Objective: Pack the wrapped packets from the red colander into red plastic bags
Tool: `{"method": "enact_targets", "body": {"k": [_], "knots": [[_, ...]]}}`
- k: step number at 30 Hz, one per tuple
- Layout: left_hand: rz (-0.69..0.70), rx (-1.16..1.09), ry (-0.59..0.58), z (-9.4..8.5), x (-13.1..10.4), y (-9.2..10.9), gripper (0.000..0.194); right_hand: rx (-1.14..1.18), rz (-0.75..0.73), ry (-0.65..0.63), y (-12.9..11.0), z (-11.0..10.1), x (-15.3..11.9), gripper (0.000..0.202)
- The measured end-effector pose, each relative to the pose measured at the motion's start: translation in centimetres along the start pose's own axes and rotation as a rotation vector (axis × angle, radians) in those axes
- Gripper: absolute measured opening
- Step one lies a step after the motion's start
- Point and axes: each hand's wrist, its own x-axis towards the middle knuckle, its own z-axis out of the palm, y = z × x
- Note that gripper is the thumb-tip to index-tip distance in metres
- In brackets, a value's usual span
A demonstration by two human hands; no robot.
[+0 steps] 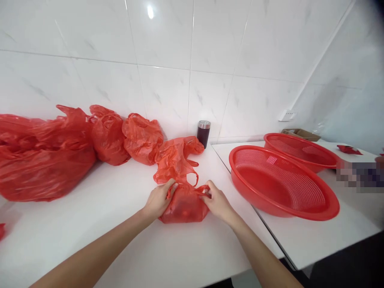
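A small filled red plastic bag (186,206) rests on the white table (132,244) in front of me. At its upper left side, my left hand (162,197) is closed on the bag's plastic. On the opposite side, my right hand (216,199) pinches a stretched handle of the same bag between thumb and fingers. Dark shapes show faintly through the plastic, too blurred to name. Just behind it lies a crumpled red bag (172,158) with a loop handle lying toward the held bag.
Two red bags (109,140) (142,138) and a large one (45,172) line the wall at left. A dark tumbler (203,134) stands behind. Red perforated basins (270,184) (303,150) sit at right, near a cardboard box (301,135). A seam divides the tables.
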Motion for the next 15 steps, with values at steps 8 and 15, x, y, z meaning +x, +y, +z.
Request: {"method": "enact_targets", "body": {"k": [8,15], "knots": [[0.021,-0.049,-0.077,0.2,0.0,-0.4,0.037,-0.222,-0.003,0.054,3.1,-0.3,0.6,0.013],[0.035,0.197,-0.128,1.0,2.1,-2.8,0.039,-0.486,-0.043,0.117,3.7,0.4,1.0,0.005]]}}
